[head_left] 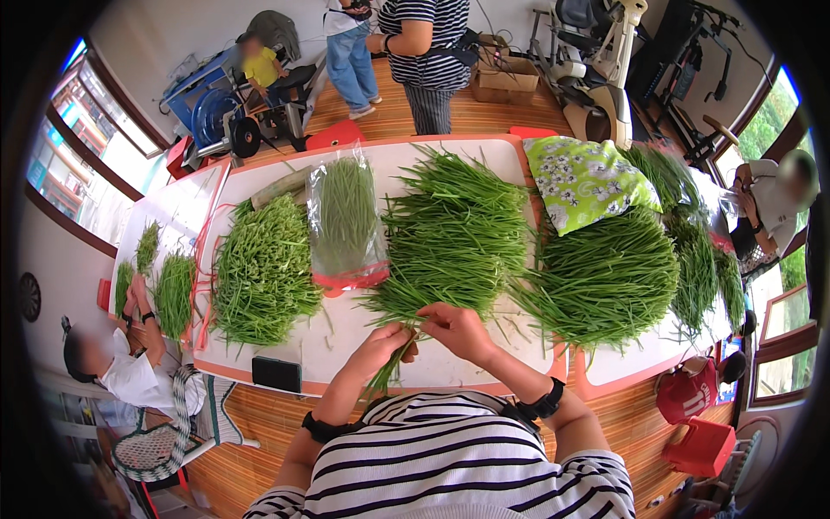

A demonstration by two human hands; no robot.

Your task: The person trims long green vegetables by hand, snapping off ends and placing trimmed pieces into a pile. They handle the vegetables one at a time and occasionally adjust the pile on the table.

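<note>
A small bunch of green garlic chives (388,370) is closed in my left hand (380,348), its stems pointing down toward my body at the table's near edge. Right beside it, my right hand (456,331) has its thumb and fingers pinched together at the upper end of the bunch. Just beyond both hands lies a large loose heap of garlic chives (458,229). To its left are a clear plastic bag (346,216) packed with chives and a heap of shorter, bud-tipped stems (264,268).
Another chive heap (605,277) lies to the right, partly under a green flowered cloth (588,182). A dark phone-like slab (277,374) rests on the near edge of the white table (346,346). People sit at both table ends; others stand beyond it near exercise machines.
</note>
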